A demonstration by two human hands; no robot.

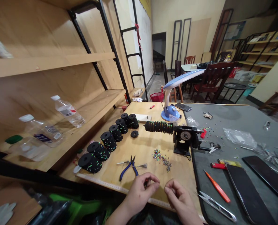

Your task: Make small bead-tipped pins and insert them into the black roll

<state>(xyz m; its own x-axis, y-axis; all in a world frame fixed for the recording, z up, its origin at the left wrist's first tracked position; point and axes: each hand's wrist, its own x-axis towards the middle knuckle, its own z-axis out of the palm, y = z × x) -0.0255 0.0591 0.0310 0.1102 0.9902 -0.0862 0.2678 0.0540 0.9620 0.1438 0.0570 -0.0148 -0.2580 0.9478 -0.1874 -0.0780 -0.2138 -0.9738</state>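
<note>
My left hand (141, 190) is over the front edge of the wooden table, thumb and fingertips pinched together. A small dark bit shows between its curled fingers, too small to name. Just to the right, my right hand (181, 198) is closed in a pinch too; whatever it holds is hidden. The two hands are apart, fingertips facing each other. Beyond them lie blue-handled pliers (129, 168) with jaws pointing away, and a pile of small coloured bead-like pieces (159, 155). Further back stands a black hand-cranked winder (184, 137), its shaft carrying several black spools (159, 127) with coloured bits.
Stacks of black spools (90, 162) line the table's left side, with one loose disc (134, 134). A blue lamp (170, 111) stands behind. On the grey mat at right are thread snips (217, 206), an orange-handled tool (216, 186) and a lighter (218, 166). Shelves with bottles (69, 111) rise at left.
</note>
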